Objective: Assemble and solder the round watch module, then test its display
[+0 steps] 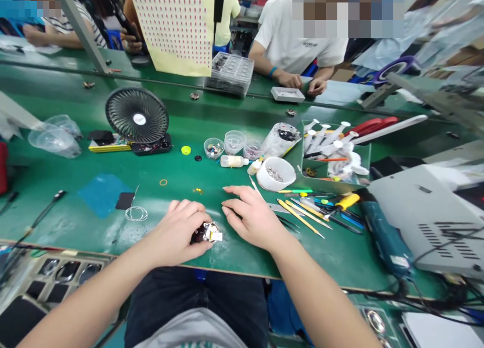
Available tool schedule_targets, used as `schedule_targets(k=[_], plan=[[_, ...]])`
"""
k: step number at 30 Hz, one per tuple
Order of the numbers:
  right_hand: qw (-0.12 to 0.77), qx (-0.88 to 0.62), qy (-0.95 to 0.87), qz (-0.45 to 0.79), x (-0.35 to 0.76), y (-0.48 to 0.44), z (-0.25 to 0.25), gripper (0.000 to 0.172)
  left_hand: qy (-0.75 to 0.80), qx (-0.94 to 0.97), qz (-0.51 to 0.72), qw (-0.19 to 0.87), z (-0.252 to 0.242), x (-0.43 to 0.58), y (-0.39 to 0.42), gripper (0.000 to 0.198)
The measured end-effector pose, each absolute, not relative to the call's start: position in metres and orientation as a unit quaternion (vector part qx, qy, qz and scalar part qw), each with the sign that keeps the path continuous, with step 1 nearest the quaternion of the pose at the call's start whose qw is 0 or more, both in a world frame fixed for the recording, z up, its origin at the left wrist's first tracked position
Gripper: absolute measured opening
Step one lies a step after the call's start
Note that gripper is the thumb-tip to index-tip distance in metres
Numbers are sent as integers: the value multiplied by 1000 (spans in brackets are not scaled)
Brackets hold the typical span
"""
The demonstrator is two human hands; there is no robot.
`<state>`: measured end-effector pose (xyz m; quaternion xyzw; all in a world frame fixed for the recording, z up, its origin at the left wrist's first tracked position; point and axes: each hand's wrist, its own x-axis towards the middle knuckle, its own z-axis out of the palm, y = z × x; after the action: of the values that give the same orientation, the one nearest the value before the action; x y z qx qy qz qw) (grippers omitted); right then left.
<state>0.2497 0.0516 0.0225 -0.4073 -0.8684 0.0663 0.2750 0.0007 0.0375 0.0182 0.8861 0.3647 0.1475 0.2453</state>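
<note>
My left hand point(185, 228) is closed around a small round assembly point(208, 233) at the near part of the green table. The piece is dark, with white and metallic bits on its exposed side and a small white tab at its right. My fingers cover much of it. My right hand point(245, 214) is a little to the right, apart from the piece, with its fingers stretched out and nothing visible in them. Tiny yellow parts point(198, 190) lie just beyond both hands. Close to my right hand are tweezers point(288, 223) and a metal ruler-like strip point(275, 207).
Pencils and screwdrivers point(302, 217) spread on the right, before a tool bin point(333, 179) and grey machine point(427, 217). Behind are a white cup point(276, 174), small plastic cups point(234, 142) and a black fan point(136, 116). A co-worker point(302, 55) sits across the table.
</note>
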Motion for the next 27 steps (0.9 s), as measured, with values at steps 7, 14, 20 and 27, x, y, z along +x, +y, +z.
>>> schedule_targets(k=[7,14,20,27], plan=[[296,-401,-865,59,252,59,20,16,346,880,133,298,24,2,41,19],[311,-416,-854,30,256,65,10,10,300,869,50,391,46,7,74,31],[296,-431,-853,0,258,72,6,7,260,749,135,595,35,-6,83,20],[298,-448,-843,-16,253,77,5,8,363,539,204,732,28,-20,92,22]])
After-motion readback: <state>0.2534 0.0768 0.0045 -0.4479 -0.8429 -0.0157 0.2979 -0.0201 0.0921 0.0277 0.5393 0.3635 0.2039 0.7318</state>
